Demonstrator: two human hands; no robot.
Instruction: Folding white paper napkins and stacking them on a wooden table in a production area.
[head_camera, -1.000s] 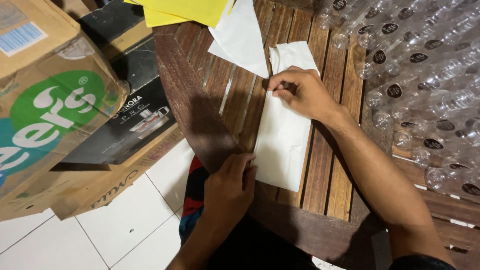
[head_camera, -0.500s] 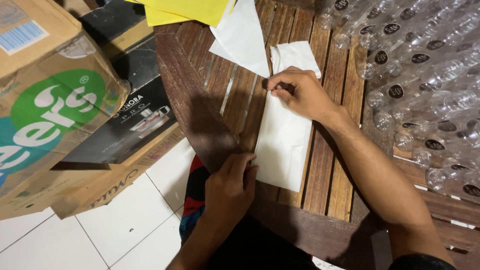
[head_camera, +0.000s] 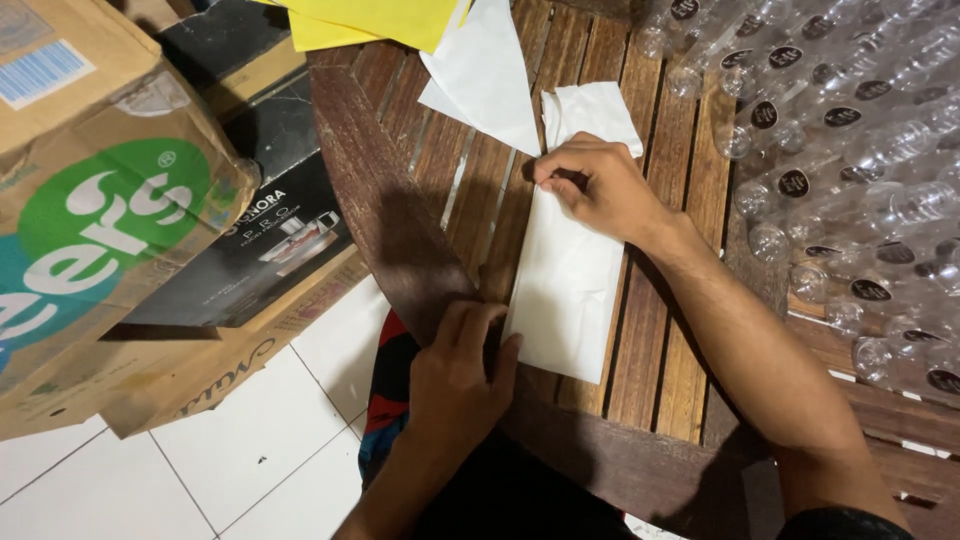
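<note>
Presently both hands, left and right, press flat-fingered on white folded paper atop slatted wooden table; white floor tiles below.

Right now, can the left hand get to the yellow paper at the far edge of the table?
Probably, but not freely. The left hand presses the near end of the folded white paper. The yellow paper lies far across the slatted table, bare wood between; it would have to let go first.
</note>
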